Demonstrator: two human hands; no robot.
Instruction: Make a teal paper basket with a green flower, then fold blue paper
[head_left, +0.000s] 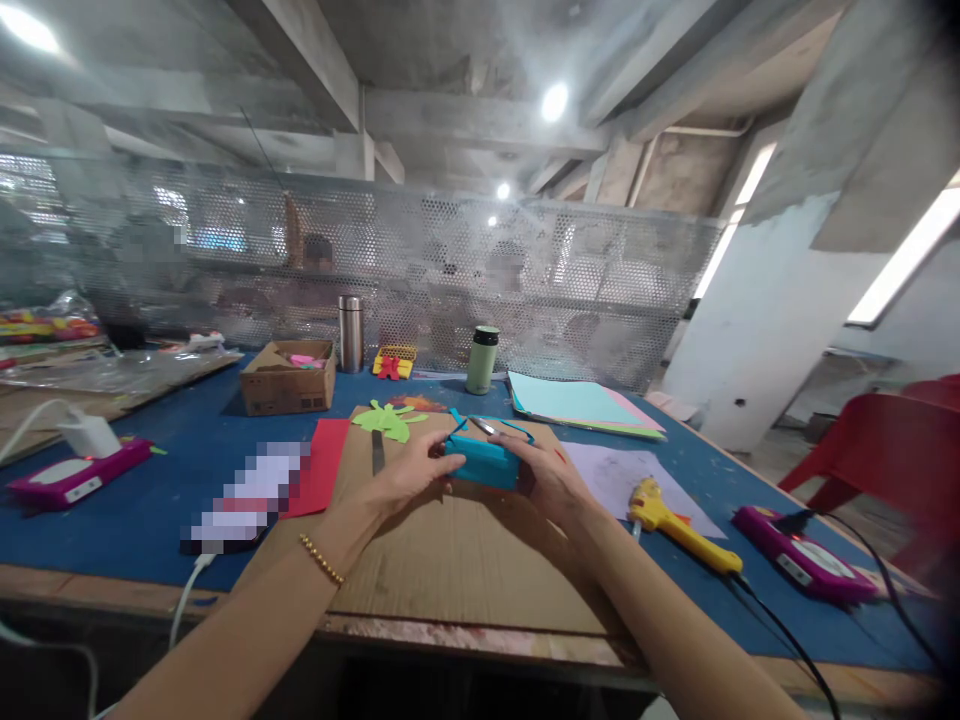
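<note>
From afar, I watch the left hand (418, 468) and right hand (553, 474) pinch a blue, box-shaped, paper-like piece (481, 462) above flat brown cardboard (450, 575), its body seemingly formed; remaining work isn't evident.

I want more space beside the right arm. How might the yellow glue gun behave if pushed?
The yellow glue gun probably won't roll far, given its angular shape. The black cord at its handle end may tug. The pale purple sheet partly beneath it looks thin and might slide along.
</note>
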